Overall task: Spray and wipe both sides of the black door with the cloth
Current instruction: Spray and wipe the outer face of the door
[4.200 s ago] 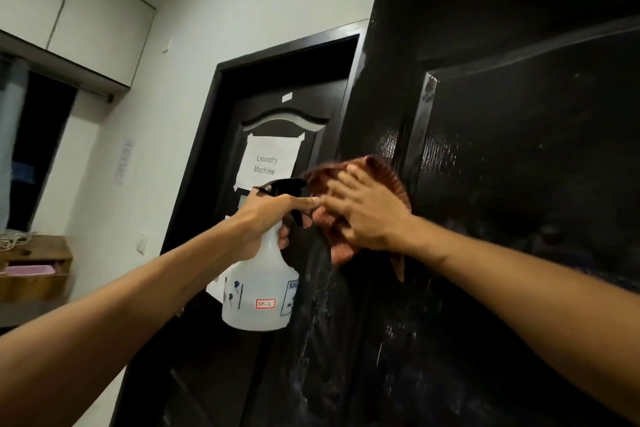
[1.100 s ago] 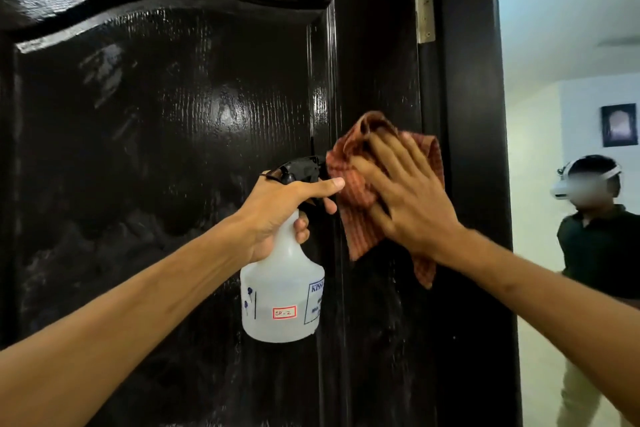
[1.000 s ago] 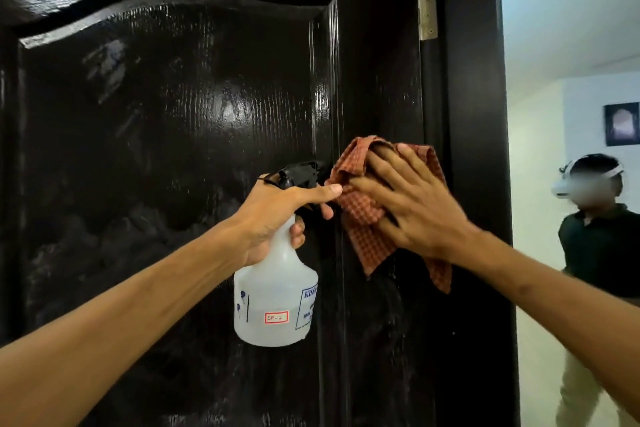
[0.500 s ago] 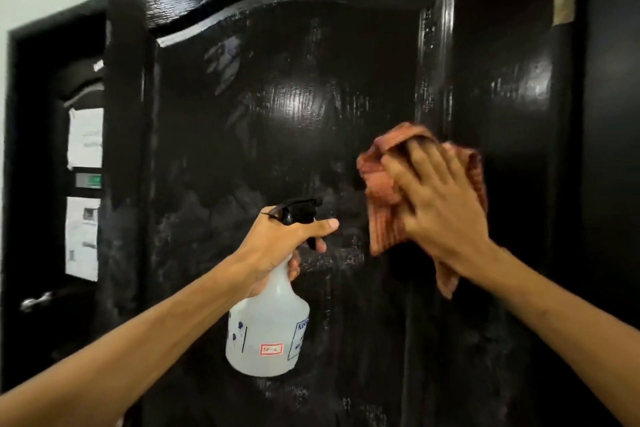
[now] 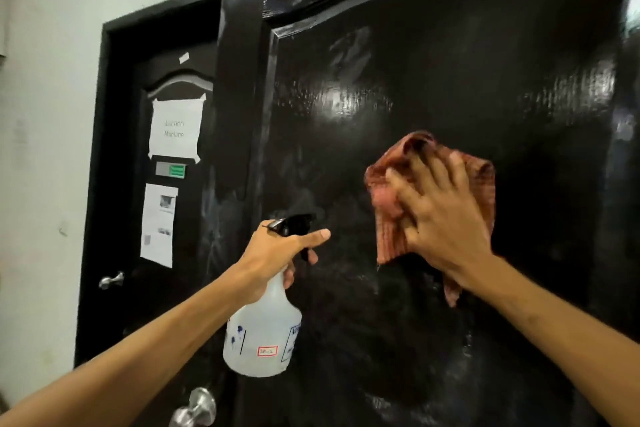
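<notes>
The right hand (image 5: 446, 218) presses the cloth (image 5: 391, 184) flat against the black door (image 5: 485, 80), fingers spread. Left of it, the left hand (image 5: 277, 253) grips the spray bottle (image 5: 263, 336) by its neck. Beyond stands another door (image 5: 166, 218) with taped papers (image 5: 175, 130).

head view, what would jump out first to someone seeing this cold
The right hand pressing a reddish checked cloth flat against the glossy black door, right of centre. Just left and lower, the left hand grips a translucent spray bottle by its black trigger head. Further left, a second dark door carries a taped paper sign.
</notes>
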The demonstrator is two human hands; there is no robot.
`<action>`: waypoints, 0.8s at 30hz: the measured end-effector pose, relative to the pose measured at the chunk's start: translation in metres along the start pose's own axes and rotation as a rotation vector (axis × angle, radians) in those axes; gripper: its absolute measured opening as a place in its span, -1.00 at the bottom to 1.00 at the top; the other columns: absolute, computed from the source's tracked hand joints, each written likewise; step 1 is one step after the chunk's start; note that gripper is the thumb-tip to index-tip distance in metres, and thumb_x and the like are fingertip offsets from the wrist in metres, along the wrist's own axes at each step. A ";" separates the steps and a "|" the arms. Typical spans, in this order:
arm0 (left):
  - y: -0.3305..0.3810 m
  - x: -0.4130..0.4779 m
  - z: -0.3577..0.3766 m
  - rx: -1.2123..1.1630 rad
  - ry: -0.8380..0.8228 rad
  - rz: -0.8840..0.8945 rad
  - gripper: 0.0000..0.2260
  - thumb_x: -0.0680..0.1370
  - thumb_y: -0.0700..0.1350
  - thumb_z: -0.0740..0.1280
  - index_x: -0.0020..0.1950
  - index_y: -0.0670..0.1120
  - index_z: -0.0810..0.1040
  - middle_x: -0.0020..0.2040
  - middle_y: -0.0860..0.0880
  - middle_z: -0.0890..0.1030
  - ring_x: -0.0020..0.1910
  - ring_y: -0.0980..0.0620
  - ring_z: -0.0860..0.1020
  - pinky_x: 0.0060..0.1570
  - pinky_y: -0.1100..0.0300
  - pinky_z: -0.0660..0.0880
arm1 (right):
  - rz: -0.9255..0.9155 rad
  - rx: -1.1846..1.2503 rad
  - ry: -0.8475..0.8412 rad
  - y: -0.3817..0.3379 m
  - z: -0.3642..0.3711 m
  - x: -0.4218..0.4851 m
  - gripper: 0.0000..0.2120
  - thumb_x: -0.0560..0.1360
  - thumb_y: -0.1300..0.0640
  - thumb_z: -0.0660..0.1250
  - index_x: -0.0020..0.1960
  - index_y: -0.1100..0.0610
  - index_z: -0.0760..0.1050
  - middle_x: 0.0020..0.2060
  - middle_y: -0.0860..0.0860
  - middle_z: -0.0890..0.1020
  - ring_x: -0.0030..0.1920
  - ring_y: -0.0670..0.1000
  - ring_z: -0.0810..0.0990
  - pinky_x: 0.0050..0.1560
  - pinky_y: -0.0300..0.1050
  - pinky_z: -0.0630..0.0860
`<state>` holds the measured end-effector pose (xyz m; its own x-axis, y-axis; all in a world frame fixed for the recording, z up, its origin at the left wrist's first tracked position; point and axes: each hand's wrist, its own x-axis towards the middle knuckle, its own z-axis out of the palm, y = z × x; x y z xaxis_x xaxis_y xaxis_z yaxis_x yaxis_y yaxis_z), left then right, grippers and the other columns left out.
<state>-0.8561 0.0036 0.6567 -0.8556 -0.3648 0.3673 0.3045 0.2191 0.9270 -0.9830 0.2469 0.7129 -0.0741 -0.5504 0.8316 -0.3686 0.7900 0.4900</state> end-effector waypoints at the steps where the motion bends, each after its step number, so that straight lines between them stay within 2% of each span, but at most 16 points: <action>1: -0.005 0.006 -0.014 0.002 0.012 -0.001 -0.75 0.52 -0.01 0.55 -0.08 -0.20 0.68 -0.21 -0.21 0.71 -0.57 -0.02 0.34 -0.54 0.18 0.33 | -0.115 0.008 -0.040 -0.025 0.013 -0.005 -0.33 0.45 -0.04 0.22 0.56 0.02 0.35 0.58 0.20 0.26 0.58 0.27 0.17 0.56 0.36 0.02; 3: -0.015 0.014 -0.037 -0.007 0.037 -0.005 -0.76 0.53 -0.04 0.55 -0.07 -0.22 0.67 -0.26 -0.20 0.68 -0.57 -0.03 0.33 -0.55 0.19 0.32 | -0.354 0.006 -0.158 -0.059 0.032 -0.015 -0.33 0.44 -0.07 0.23 0.54 0.01 0.37 0.56 0.18 0.31 0.58 0.24 0.21 0.57 0.33 0.04; 5: -0.024 0.019 -0.054 -0.018 0.014 -0.008 -0.75 0.52 -0.03 0.56 -0.03 -0.22 0.68 -0.24 -0.22 0.68 -0.56 -0.03 0.34 -0.54 0.19 0.32 | -0.428 -0.014 -0.181 -0.066 0.037 -0.001 -0.34 0.41 -0.06 0.27 0.51 0.01 0.42 0.53 0.17 0.37 0.55 0.21 0.24 0.59 0.26 0.00; 6: -0.032 0.022 -0.072 -0.019 0.002 -0.020 -0.74 0.51 -0.02 0.57 -0.04 -0.22 0.68 -0.24 -0.23 0.69 -0.57 -0.02 0.35 -0.54 0.18 0.33 | -0.371 0.000 -0.123 -0.075 0.040 0.018 -0.36 0.40 -0.04 0.27 0.49 0.02 0.44 0.51 0.17 0.38 0.54 0.22 0.26 0.58 0.26 0.01; 8: -0.039 0.023 -0.078 -0.016 0.005 -0.023 -0.72 0.52 -0.01 0.56 -0.09 -0.23 0.67 -0.32 -0.17 0.66 -0.58 0.00 0.35 -0.55 0.19 0.34 | -0.117 0.011 -0.083 -0.065 0.028 0.045 -0.34 0.40 -0.01 0.28 0.51 0.02 0.41 0.54 0.18 0.33 0.55 0.23 0.24 0.57 0.32 0.02; 9: -0.048 0.031 -0.103 -0.022 0.034 -0.027 -0.72 0.53 -0.01 0.55 -0.12 -0.24 0.67 -0.35 -0.15 0.64 -0.58 0.00 0.36 -0.55 0.19 0.35 | -0.027 0.022 -0.069 -0.084 0.029 0.070 -0.32 0.42 -0.01 0.28 0.54 0.00 0.37 0.56 0.17 0.29 0.57 0.23 0.20 0.57 0.33 -0.01; 11: -0.056 0.040 -0.120 -0.016 0.060 -0.001 -0.71 0.52 0.00 0.56 -0.12 -0.24 0.67 -0.28 -0.22 0.67 -0.58 0.00 0.37 -0.54 0.18 0.36 | 0.041 0.036 -0.019 -0.108 0.033 0.084 -0.31 0.43 -0.01 0.26 0.57 -0.01 0.32 0.59 0.18 0.24 0.60 0.22 0.14 0.57 0.34 -0.04; 12: -0.057 0.041 -0.121 -0.025 0.066 0.002 -0.71 0.51 0.01 0.56 -0.10 -0.23 0.68 -0.22 -0.23 0.69 -0.58 0.01 0.38 -0.54 0.18 0.37 | -0.036 0.039 -0.034 -0.121 0.039 0.076 -0.31 0.42 -0.01 0.27 0.56 0.00 0.35 0.58 0.18 0.26 0.60 0.23 0.16 0.57 0.34 -0.04; 14: -0.066 0.046 -0.138 -0.019 0.080 0.023 -0.74 0.51 0.00 0.57 -0.06 -0.20 0.69 -0.18 -0.24 0.71 -0.58 0.00 0.40 -0.55 0.17 0.38 | -0.330 0.043 -0.144 -0.159 0.062 0.057 -0.36 0.42 -0.05 0.28 0.50 0.01 0.44 0.54 0.17 0.35 0.56 0.23 0.26 0.59 0.29 -0.06; 16: -0.077 0.050 -0.154 -0.013 0.109 0.012 -0.75 0.53 -0.02 0.56 -0.02 -0.21 0.68 -0.19 -0.27 0.70 -0.58 -0.01 0.41 -0.56 0.17 0.38 | -0.480 0.008 -0.248 -0.179 0.073 0.055 -0.39 0.42 -0.09 0.24 0.46 0.00 0.49 0.50 0.15 0.43 0.52 0.20 0.34 0.58 0.19 -0.07; 17: -0.082 0.051 -0.163 -0.011 0.123 0.010 -0.73 0.52 -0.02 0.56 0.00 -0.22 0.67 -0.21 -0.27 0.70 -0.57 -0.02 0.41 -0.56 0.17 0.39 | -0.466 0.024 -0.228 -0.182 0.073 0.070 -0.39 0.42 -0.09 0.22 0.45 0.02 0.50 0.48 0.15 0.44 0.51 0.20 0.34 0.56 0.20 -0.03; 19: -0.093 0.059 -0.188 -0.023 0.131 0.027 -0.71 0.51 -0.01 0.57 0.03 -0.20 0.66 -0.22 -0.22 0.71 -0.54 -0.03 0.43 -0.55 0.18 0.41 | -0.287 0.041 -0.153 -0.192 0.074 0.122 -0.37 0.42 -0.07 0.19 0.48 0.03 0.45 0.50 0.16 0.40 0.52 0.20 0.30 0.55 0.28 0.05; 21: -0.098 0.064 -0.200 -0.022 0.134 0.033 -0.73 0.50 0.00 0.57 0.04 -0.17 0.68 -0.21 -0.19 0.72 -0.54 -0.02 0.43 -0.55 0.20 0.41 | -0.112 -0.010 -0.110 -0.199 0.067 0.160 -0.37 0.48 -0.07 0.20 0.54 0.01 0.36 0.53 0.17 0.33 0.54 0.22 0.24 0.57 0.32 0.00; 22: -0.102 0.066 -0.206 -0.023 0.145 0.034 -0.74 0.51 -0.01 0.57 0.02 -0.17 0.68 -0.21 -0.19 0.72 -0.55 -0.02 0.43 -0.55 0.19 0.41 | -0.088 -0.017 -0.092 -0.208 0.069 0.168 -0.37 0.50 -0.07 0.19 0.57 0.00 0.32 0.55 0.18 0.31 0.55 0.24 0.22 0.57 0.33 -0.03; 24: -0.112 0.070 -0.218 -0.028 0.195 -0.001 -0.76 0.52 -0.04 0.56 -0.02 -0.22 0.69 -0.23 -0.19 0.71 -0.56 -0.02 0.42 -0.54 0.17 0.41 | -0.200 -0.001 -0.112 -0.243 0.084 0.159 -0.38 0.50 -0.05 0.15 0.56 -0.01 0.33 0.55 0.19 0.32 0.55 0.26 0.24 0.57 0.35 -0.04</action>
<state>-0.8586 -0.2441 0.5948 -0.7595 -0.5340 0.3715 0.3175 0.1941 0.9282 -0.9834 -0.0554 0.7045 -0.1019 -0.7224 0.6840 -0.3857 0.6624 0.6422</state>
